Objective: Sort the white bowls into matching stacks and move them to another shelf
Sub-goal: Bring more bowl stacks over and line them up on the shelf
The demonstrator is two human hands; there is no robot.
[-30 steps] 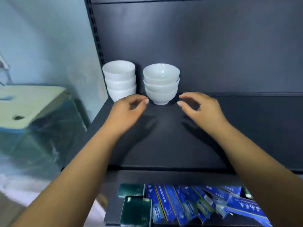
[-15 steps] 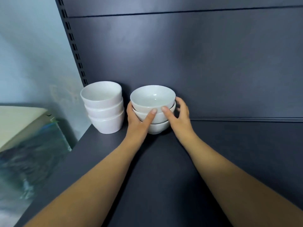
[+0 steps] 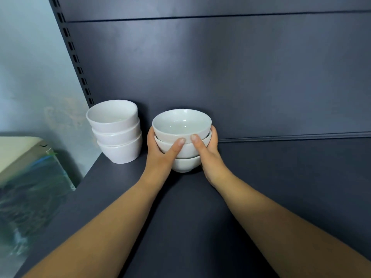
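Head view: I clasp the right stack (image 3: 181,125), three rounded white bowls nested together, between both hands at the far side of the dark shelf (image 3: 281,187), close to the back panel (image 3: 220,67). My left hand (image 3: 158,155) curls round its left side and my right hand (image 3: 210,157) round its right. Each thumb lies up the near face toward the top bowl's rim, and the other fingers wrap behind, mostly hidden. The bottom bowl's foot is on the shelf or barely off it; I cannot tell which. Just to the left, with a narrow gap between it and my left hand, stands the left stack (image 3: 116,133), three straighter-sided white bowls, near the shelf's left edge.

I judge the lift to be the risky part. My grip sits mostly on the upper two bowls, so the bottom one, only nested, could drop away or stay behind. The glazed sides look slippery, and any tilt could let the top bowl slide out over my thumbs. A swing to the left could knock my knuckles into the left stack and push it off the edge.
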